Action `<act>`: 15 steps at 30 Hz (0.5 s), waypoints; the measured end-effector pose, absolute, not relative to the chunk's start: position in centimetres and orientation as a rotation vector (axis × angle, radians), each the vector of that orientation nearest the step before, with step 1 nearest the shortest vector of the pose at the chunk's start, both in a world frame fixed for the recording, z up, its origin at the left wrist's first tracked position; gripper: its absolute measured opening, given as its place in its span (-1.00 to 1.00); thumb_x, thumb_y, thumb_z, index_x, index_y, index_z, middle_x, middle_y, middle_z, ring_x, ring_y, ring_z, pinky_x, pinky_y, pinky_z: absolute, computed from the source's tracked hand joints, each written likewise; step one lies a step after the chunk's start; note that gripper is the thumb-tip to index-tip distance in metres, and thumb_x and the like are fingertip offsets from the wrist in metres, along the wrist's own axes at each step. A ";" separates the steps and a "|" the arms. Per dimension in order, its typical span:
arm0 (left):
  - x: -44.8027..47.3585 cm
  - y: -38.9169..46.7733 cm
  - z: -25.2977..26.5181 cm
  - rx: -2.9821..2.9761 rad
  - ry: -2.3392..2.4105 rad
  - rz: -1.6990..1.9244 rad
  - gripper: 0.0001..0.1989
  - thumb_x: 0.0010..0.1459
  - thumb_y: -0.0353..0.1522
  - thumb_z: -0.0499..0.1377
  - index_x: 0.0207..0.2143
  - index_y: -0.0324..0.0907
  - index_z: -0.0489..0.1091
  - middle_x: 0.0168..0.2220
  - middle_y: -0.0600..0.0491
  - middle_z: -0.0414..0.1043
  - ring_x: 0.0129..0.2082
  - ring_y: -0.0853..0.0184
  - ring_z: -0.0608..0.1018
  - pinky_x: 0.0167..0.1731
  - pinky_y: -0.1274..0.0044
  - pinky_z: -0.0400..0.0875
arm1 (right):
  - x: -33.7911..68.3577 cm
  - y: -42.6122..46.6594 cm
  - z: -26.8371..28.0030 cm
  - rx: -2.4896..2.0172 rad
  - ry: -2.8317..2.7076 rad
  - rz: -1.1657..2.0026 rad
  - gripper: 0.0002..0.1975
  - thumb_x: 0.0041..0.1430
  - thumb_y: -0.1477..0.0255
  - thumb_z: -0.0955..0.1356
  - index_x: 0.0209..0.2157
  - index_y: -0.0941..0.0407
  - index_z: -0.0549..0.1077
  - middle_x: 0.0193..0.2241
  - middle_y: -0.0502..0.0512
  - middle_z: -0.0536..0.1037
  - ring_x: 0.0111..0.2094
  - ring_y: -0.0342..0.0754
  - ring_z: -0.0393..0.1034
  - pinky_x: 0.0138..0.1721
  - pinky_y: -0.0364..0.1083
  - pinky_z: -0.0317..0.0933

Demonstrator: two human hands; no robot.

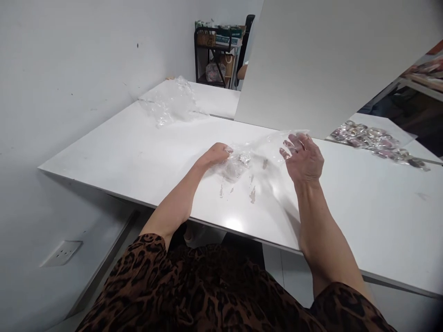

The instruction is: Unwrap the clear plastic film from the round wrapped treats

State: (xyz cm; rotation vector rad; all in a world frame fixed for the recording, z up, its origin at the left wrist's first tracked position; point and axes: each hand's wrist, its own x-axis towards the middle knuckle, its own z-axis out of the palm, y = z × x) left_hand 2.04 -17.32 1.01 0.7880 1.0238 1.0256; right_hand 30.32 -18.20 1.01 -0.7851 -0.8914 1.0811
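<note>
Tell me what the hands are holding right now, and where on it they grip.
Both hold one clear plastic bag: the left hand pinches its left end, and the right hand grips its right edge with its fingers.

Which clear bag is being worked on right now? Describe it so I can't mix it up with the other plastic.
On the white table, look at the near middle, between the two hands. The clear bag is stretched from the left hand to the right hand. Unlike the crumpled plastic pile by the wall, it holds one small item.

Clear crinkly plastic bag (258, 152) on glossy white table (138, 157)
</note>
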 end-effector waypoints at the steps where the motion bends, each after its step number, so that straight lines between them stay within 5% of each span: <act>1: 2.0 -17.3 1.2 0.811 1.038 0.998 -0.71 -0.16 -0.78 0.14 -0.51 -0.26 0.43 -0.57 0.13 0.35 -0.66 0.52 0.33 -0.56 0.62 0.26 | 30.1 -18.2 1.0 -0.800 -0.900 1.074 -0.70 0.09 0.05 0.45 -0.30 -0.02 0.54 -0.19 0.07 0.60 -0.16 0.01 0.53 -0.20 0.00 0.43; 5: 2.5 -17.7 2.0 0.787 0.948 0.971 -0.41 -0.20 -0.74 0.07 -0.08 -0.28 0.45 -0.28 -0.03 0.52 -0.38 0.28 0.65 -0.26 0.42 0.58 | 28.1 -19.3 1.2 -0.875 -1.169 1.205 -0.39 0.10 -0.23 0.35 -0.34 0.07 0.60 -0.31 0.17 0.63 -0.27 0.04 0.55 -0.29 0.00 0.44; 8: 3.1 -18.2 1.8 0.634 0.839 1.039 -0.30 -0.25 -0.72 0.04 0.03 -0.27 0.37 -0.24 -0.04 0.53 -0.24 0.24 0.69 -0.16 0.42 0.60 | 26.1 -20.4 0.8 -0.986 -1.476 1.197 -0.43 0.03 -0.13 0.48 -0.18 0.07 0.65 -0.09 0.19 0.65 -0.08 0.10 0.54 -0.11 0.03 0.43; 11: 3.3 -18.4 1.4 0.523 0.803 1.119 -0.48 -0.18 -0.69 0.06 -0.10 -0.28 0.39 -0.34 0.01 0.50 -0.33 0.32 0.66 -0.19 0.51 0.58 | 24.3 -21.4 -0.1 -1.080 -1.729 1.075 -0.42 -0.04 0.04 0.59 -0.02 0.02 0.63 0.03 0.16 0.61 -0.11 0.09 0.51 -0.05 0.09 0.41; 15: 2.5 -18.7 1.1 0.513 1.001 1.119 -0.93 0.14 -0.46 0.22 -0.29 -0.25 0.39 -0.48 0.04 0.43 -0.49 0.37 0.56 -0.38 0.57 0.50 | 22.5 -23.2 -0.1 -0.852 -2.069 1.135 -0.52 0.11 0.05 0.52 0.01 -0.02 0.65 0.01 0.15 0.62 -0.08 0.12 0.51 -0.04 0.12 0.42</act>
